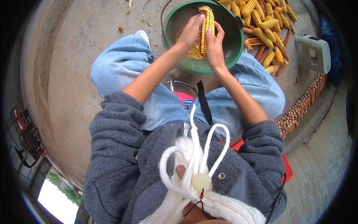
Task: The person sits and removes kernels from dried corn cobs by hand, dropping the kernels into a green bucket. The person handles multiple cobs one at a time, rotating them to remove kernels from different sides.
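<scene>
A dried yellow corn cob (207, 30) is held in both hands over a green plastic bucket (195, 68). My left hand (191, 33) grips its left side, with the thumb near the upper end. On the right side my right hand (217, 46) holds the lower half, thumb along the kernels. Most kernel rows facing me are full; a reddish patch shows at the upper left edge. Loose corn kernels (195, 53) lie in the bottom of the bucket, partly hidden by the hands and cob.
A pile of yellow corn cobs (260, 21) mixed with stripped reddish cobs (261, 53) lies right of the bucket. Beyond it stands a grey plastic stool (314, 53). Stacked cobs (300, 107) line the wall. The bucket's wire handle (162, 25) hangs at its left.
</scene>
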Demonstrator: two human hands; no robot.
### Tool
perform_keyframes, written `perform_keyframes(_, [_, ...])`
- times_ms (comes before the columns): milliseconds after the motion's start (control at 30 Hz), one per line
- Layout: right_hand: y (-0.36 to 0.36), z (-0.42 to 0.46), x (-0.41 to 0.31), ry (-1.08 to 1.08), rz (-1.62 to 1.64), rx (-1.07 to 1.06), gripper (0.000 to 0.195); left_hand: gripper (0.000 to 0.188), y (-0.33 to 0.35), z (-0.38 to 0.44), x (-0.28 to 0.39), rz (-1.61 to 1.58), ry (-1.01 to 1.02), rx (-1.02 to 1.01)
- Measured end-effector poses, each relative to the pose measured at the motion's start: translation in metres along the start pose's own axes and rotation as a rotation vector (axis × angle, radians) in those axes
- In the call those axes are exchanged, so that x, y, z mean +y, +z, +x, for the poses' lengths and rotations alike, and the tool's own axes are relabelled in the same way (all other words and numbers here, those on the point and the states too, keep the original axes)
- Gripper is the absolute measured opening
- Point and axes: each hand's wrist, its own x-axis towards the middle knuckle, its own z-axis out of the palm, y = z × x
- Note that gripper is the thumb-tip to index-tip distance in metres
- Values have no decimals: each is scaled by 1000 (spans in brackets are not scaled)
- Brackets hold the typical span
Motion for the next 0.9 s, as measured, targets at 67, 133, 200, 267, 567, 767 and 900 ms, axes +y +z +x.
perform_keyframes(67, [1,0,-6,50,25,-19,52,49,6,-4,-8,148,112,-2])
perform_keyframes(133, [3,0,-5,35,13,-26,52,48,6,-4,-10,131,116,-23])
perform_keyframes(200, [7,1,-1,-47,-39,-25,51,51,3,-2,-14,162,156,-27])
perform_keyframes(267, [9,0,-5,-39,-27,-31,50,53,-1,1,-17,236,194,15])
perform_keyframes(567, [12,-1,-3,-189,-187,-16,43,52,-6,-9,-3,93,41,90])
perform_keyframes(767, [17,1,-9,-78,-37,-9,47,46,-10,-2,-20,170,256,55])
perform_keyframes(900, [12,3,-13,-13,-49,20,55,50,0,-9,-14,107,159,-17])
